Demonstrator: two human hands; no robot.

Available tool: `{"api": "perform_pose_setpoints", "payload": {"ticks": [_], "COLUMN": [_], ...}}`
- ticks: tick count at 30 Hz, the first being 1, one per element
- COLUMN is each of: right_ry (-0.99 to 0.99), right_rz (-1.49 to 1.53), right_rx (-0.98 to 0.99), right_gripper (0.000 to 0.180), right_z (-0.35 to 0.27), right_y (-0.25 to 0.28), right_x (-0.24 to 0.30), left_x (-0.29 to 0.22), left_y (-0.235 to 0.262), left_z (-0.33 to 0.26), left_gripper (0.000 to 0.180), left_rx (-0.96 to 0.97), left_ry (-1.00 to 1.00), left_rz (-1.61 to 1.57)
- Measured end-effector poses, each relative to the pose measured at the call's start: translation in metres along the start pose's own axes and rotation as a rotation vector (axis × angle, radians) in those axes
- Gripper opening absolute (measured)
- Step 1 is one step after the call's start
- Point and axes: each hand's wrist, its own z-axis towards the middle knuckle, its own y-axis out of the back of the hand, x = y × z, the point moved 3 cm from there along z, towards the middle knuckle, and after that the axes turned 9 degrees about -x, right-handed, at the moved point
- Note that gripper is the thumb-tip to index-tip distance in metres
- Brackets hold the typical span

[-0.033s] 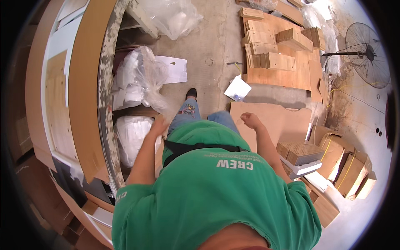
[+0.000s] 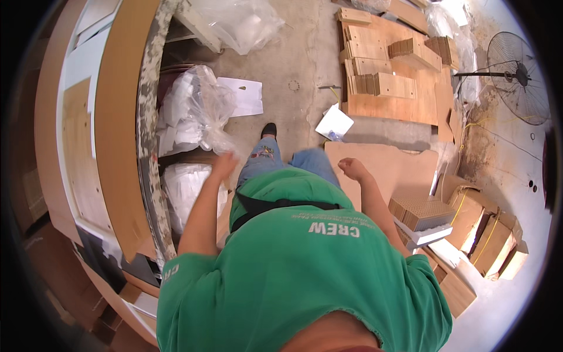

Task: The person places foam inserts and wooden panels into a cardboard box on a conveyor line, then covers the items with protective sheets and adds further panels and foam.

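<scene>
The fingers of the left hand (image 2: 224,163) are stretched out and touch the clear plastic bag (image 2: 196,111); whether it is gripped cannot be told. The bag is seen under the edge of the wooden worktop (image 2: 120,117), stuffed with white pieces. It is likely light, soft and slippery, so it is best grabbed at a bunched fold. The right hand (image 2: 350,168) is curled into a loose fist with nothing seen in it, above a flat cardboard sheet (image 2: 393,167) on the floor (image 2: 293,64).
</scene>
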Motion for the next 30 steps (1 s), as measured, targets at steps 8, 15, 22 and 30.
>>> {"api": "perform_pose_setpoints", "payload": {"ticks": [8, 15, 22, 30], "right_ry": [-0.301, -0.161, -0.121, -0.506], "right_rz": [0.296, 0.285, 0.267, 0.327], "right_rx": [-0.184, -0.262, -0.454, -0.380], "right_gripper": [0.032, 0.035, 0.040, 0.057], "right_z": [0.092, 0.263, 0.405, 0.547], "right_y": [0.120, 0.200, 0.304, 0.318], "right_x": [-0.025, -0.004, 0.040, -0.025], "left_x": [-0.204, -0.201, -0.474, -0.681], "left_y": [0.161, 0.095, 0.096, -0.039], "left_z": [0.220, 0.303, 0.415, 0.659], "left_gripper": [0.041, 0.045, 0.042, 0.059], "left_rx": [-0.358, 0.016, 0.157, 0.321], "left_ry": [-0.145, 0.091, -0.188, -0.843], "left_rz": [-0.064, 0.036, 0.273, 0.686]}}
